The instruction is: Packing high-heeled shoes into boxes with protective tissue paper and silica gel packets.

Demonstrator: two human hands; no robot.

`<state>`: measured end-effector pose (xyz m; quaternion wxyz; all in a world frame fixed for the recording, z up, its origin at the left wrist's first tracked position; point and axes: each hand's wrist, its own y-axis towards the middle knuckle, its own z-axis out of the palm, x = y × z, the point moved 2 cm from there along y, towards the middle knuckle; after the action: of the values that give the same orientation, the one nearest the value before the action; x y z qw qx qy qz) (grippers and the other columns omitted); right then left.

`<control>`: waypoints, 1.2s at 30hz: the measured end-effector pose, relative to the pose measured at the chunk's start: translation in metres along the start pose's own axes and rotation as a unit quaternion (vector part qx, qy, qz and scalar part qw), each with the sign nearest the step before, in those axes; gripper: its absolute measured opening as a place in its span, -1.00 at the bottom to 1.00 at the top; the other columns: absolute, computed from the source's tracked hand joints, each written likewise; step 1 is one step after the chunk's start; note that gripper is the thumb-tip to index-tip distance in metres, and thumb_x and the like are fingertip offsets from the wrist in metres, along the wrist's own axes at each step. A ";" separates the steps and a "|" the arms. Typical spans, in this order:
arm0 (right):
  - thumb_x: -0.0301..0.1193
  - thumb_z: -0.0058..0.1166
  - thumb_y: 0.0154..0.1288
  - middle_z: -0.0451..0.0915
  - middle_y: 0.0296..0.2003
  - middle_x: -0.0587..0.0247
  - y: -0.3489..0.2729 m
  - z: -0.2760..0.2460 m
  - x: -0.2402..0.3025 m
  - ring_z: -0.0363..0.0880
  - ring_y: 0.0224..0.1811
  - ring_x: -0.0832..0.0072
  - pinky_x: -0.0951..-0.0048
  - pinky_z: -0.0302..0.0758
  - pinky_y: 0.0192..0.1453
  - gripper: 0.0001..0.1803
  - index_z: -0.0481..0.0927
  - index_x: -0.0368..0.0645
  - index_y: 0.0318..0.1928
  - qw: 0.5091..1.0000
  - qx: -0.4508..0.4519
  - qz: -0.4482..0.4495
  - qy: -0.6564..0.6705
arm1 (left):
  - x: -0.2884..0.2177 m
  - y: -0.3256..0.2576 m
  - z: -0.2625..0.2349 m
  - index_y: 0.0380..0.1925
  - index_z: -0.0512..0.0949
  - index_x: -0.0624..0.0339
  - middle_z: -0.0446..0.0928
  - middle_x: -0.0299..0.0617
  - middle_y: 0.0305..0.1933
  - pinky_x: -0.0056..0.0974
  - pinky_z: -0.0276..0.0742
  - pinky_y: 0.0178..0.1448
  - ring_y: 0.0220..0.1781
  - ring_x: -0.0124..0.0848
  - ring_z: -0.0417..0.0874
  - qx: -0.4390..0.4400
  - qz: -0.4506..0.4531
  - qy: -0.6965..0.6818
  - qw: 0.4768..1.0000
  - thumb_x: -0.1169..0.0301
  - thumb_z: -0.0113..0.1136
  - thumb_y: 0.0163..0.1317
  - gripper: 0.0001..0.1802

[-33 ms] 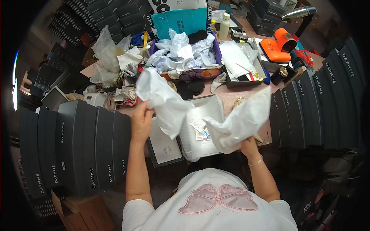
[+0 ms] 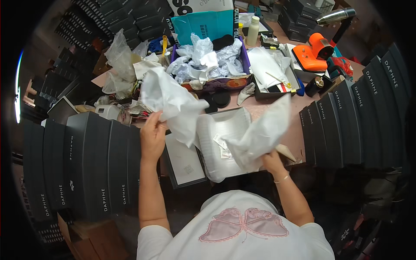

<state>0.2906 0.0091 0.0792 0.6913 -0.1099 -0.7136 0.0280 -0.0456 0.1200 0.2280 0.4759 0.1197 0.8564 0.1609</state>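
Note:
In my left hand point(image 2: 152, 134), fingers pinched, hangs a thin white wrapping sheet point(image 2: 171, 104). My right hand point(image 2: 273, 162) grips a second white wrapping sheet point(image 2: 262, 134) by its lower end; that sheet stands up in a pointed fold. Whether either is paper or a cloth bag I cannot tell. Between my hands lies an open shoebox point(image 2: 247, 172) lined with a ribbed white foam sheet point(image 2: 212, 162). Small printed cards point(image 2: 224, 152) rest on the foam, partly covered by the right sheet. Left of the box is its grey lid point(image 2: 184, 158), pale side up.
Stacked dark shoeboxes flank me on the left point(image 2: 93, 169) and right point(image 2: 346, 125). Crumpled tissue point(image 2: 203, 54) fills a purple-edged box at the back. Further right are a shallow box of papers point(image 2: 271, 65), a pale bottle point(image 2: 253, 31) and an orange device point(image 2: 310, 56).
Both hands have shifted left with their sheets. The right sheet has swung further over the box, and a pale pointed object beyond my right hand shows more.

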 end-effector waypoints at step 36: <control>-0.46 0.30 0.07 0.45 0.01 0.23 -0.022 -0.015 0.060 0.44 0.08 0.45 0.39 0.43 0.14 -0.38 0.32 -0.21 0.14 0.991 0.111 -0.020 0.067 | -0.022 -0.136 0.119 -0.11 0.54 0.21 0.52 -0.13 -0.30 -0.28 0.52 -0.10 -0.22 -0.29 0.61 0.230 -0.124 -0.199 0.944 0.45 0.25 0.16 -0.73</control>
<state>0.3015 -0.0021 0.1423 0.7462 -0.0197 -0.6600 0.0853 0.0602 0.0059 0.1336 0.6121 0.1479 0.7662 -0.1282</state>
